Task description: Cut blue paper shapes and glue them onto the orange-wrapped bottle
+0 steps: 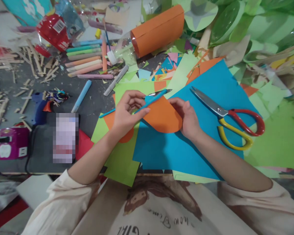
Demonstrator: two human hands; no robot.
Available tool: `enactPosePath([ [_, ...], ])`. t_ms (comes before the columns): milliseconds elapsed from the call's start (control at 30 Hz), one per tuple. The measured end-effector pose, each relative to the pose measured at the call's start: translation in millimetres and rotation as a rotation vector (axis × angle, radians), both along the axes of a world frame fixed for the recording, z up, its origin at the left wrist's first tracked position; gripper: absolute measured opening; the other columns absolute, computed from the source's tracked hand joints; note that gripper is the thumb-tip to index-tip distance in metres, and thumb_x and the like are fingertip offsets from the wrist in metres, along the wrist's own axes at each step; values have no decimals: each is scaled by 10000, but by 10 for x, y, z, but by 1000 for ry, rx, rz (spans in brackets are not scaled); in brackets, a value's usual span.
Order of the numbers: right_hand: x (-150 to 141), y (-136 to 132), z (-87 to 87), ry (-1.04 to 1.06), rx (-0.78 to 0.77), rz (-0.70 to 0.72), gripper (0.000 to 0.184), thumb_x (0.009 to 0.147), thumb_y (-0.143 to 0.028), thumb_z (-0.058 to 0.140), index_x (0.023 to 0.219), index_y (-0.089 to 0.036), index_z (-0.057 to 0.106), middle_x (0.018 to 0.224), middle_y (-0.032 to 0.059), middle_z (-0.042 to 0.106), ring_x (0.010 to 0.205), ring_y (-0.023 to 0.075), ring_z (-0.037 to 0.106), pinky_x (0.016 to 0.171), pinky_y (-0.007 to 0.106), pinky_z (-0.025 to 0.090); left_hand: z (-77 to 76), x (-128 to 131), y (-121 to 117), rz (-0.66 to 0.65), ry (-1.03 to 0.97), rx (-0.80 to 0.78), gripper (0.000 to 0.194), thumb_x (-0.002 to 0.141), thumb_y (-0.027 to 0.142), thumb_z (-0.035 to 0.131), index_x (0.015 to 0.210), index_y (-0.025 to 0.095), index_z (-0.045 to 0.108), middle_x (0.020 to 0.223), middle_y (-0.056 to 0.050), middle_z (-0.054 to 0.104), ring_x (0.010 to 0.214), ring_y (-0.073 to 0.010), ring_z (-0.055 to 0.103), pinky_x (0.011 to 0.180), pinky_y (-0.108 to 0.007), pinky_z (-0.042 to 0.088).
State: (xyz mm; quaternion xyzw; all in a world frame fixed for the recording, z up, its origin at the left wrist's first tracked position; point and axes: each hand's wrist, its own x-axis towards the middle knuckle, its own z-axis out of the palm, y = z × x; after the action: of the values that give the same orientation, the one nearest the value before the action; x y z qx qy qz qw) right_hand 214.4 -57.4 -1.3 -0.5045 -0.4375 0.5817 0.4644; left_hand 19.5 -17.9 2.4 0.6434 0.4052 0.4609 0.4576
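Observation:
In the head view an orange paper piece (163,116) with a rounded lower right edge is held between my hands. A narrow blue strip (154,99) runs along its upper left edge. My left hand (129,111) is closed on that edge, thumb over the strip. My right hand (189,120) has its fingers curled around the right end of the orange piece. A dark-tipped pen (166,91) shows just behind the strip; I cannot tell whether it is held. Under my left wrist lies another orange piece (109,121) with a blue edge.
Red-and-yellow-handled scissors (224,113) lie on a blue sheet (159,150) at right. Green paper (123,168) is beneath. A phone (65,138), glue gun (40,109) and purple box (13,142) sit left. Behind are markers (84,62), an orange-wrapped bottle (159,31) and scraps.

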Motion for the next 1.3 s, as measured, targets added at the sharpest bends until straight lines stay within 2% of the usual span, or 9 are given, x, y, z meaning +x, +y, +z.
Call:
enactPosePath([
  [133,22,34,47,-35,71,47,615,685,-829,575,879,-250,648,942,44,701,933,240,670,749,349,544,6,4,-103,-145,171,224,225,859,295,670,1050,201,599,911,-22,690,774,-99,666,681,-193,528],
  [200,21,37,79,-57,115,90,590,671,-804,622,866,-248,646,929,45,699,892,229,673,714,340,546,-4,-4,-126,-167,212,287,254,876,233,633,1123,203,587,966,-36,700,803,-102,680,698,-194,536],
  [333,-9,15,102,-124,175,145,477,725,-706,670,827,-241,641,837,29,691,801,189,677,638,296,541,-6,-10,-131,-215,227,275,353,899,198,580,1248,215,527,1013,-47,702,878,-122,710,679,-182,535],
  [467,-34,-4,77,-169,215,123,398,760,-617,698,815,-226,646,815,23,699,743,160,672,574,256,519,9,6,-125,-237,208,282,385,905,214,592,1280,225,506,963,-39,701,875,-126,707,677,-185,519],
  [667,-42,14,76,-233,235,41,363,782,-579,696,769,-218,661,789,19,713,729,151,689,628,265,562,29,27,-122,-200,166,112,454,890,330,634,1305,222,485,922,-21,700,833,-115,682,710,-204,519],
  [733,-40,17,81,-262,249,15,351,779,-569,704,763,-221,667,796,19,722,738,153,695,640,270,570,40,31,-112,-173,133,39,479,846,407,688,1254,213,530,938,-28,707,856,-129,682,737,-218,529],
  [800,-36,14,81,-282,269,-10,328,784,-550,708,761,-224,671,791,16,725,746,155,698,644,272,573,53,36,-100,-158,132,-29,453,793,504,722,1108,196,619,969,-50,718,889,-157,688,759,-241,541],
  [900,-30,5,72,-292,293,-15,293,798,-519,708,771,-229,676,788,10,727,751,156,701,651,277,578,73,44,-87,-145,172,-99,430,780,586,695,923,181,683,954,-62,736,875,-179,697,742,-261,551],
  [1300,-37,2,86,-276,339,8,274,805,-512,710,779,-240,687,814,6,747,764,154,715,681,286,594,121,51,-81,-158,180,-50,309,818,493,699,826,188,750,841,-44,766,773,-154,694,661,-235,515],
])
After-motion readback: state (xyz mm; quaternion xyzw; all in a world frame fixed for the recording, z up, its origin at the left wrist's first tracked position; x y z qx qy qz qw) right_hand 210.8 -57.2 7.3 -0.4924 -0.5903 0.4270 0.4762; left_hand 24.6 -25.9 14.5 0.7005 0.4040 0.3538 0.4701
